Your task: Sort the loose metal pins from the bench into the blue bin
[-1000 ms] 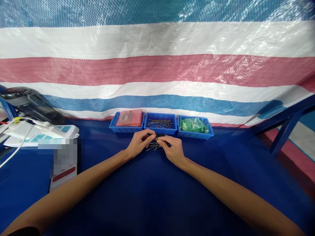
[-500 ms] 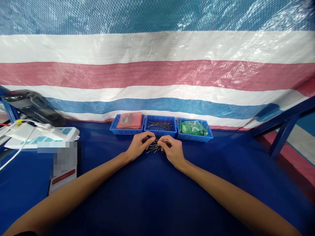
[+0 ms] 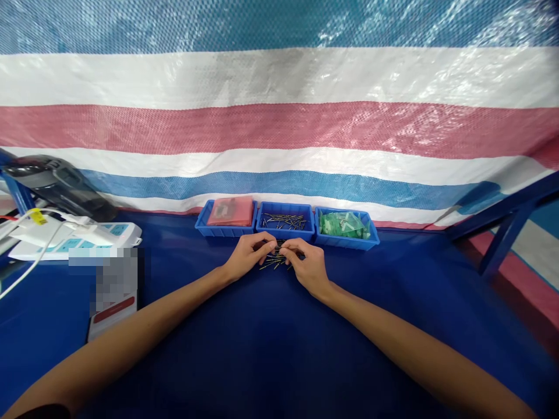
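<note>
A small heap of thin metal pins (image 3: 274,261) lies on the blue table cover just in front of the middle blue bin (image 3: 285,220). My left hand (image 3: 247,256) rests at the heap's left side, its fingertips pinched together over the pins. From the right, my right hand (image 3: 307,263) meets it, fingers curled and pinched on the pins too. What exactly each pinch holds is too small to see. More pins lie in the middle bin. The left bin (image 3: 226,215) holds reddish bags and the right bin (image 3: 345,226) holds green bags.
A white power strip (image 3: 74,237) with cables and a dark device (image 3: 52,183) sit at the far left. A card with a red stripe (image 3: 111,308) lies nearer me. A striped tarp hangs behind the bins. A blue frame leg (image 3: 502,233) stands at the right.
Both hands stay at the pin heap, with only small finger movements. The view has shifted slightly up and down.
</note>
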The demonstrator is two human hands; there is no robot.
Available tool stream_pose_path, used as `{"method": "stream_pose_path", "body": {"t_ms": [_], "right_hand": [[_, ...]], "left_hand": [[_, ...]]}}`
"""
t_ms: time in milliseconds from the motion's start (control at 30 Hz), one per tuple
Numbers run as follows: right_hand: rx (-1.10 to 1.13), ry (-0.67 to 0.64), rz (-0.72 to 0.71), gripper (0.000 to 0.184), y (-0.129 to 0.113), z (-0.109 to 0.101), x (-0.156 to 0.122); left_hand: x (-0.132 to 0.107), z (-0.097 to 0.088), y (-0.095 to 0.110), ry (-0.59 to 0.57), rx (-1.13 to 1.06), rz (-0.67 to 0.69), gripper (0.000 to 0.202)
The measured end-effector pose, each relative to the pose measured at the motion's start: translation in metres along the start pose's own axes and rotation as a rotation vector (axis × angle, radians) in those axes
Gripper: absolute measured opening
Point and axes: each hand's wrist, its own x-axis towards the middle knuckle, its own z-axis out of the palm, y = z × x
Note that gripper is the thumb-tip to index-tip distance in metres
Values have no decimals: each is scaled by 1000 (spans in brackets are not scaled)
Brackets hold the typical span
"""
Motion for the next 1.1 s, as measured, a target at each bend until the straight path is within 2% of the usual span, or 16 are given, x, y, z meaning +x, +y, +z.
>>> {"method": "stream_pose_path", "body": {"t_ms": [367,1100], "right_hand": [[-5,-12,-28,10,-1,-1,0],[30,19,16,9,2,0,0]], "left_hand": [[2,-2,-3,-106,-24,-22,36],[3,-2,-1,-151,-102,-34,39]]}}
